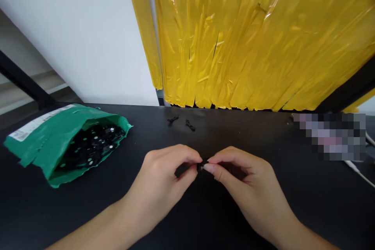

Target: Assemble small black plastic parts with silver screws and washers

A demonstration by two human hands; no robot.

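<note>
My left hand (171, 175) and my right hand (244, 181) meet at the centre, above the black table (205, 218). Each hand pinches the same small black piece (200, 165) between thumb and forefinger; most of it is hidden by the fingertips. Beyond the hands, two small black tied pieces lie on the table, one on the left (172, 120) and one on the right (190, 125). To the left, an opened green bag (66, 127) lies on its side, with many black pieces (96, 144) with shiny round parts inside.
Yellow plastic film (234, 47) hangs along the table's back edge, beside a white panel (96, 35). At the right lies a pixelated object (334, 136), with a white cable (359, 172) near it. A dark frame bar (22, 80) stands at the far left.
</note>
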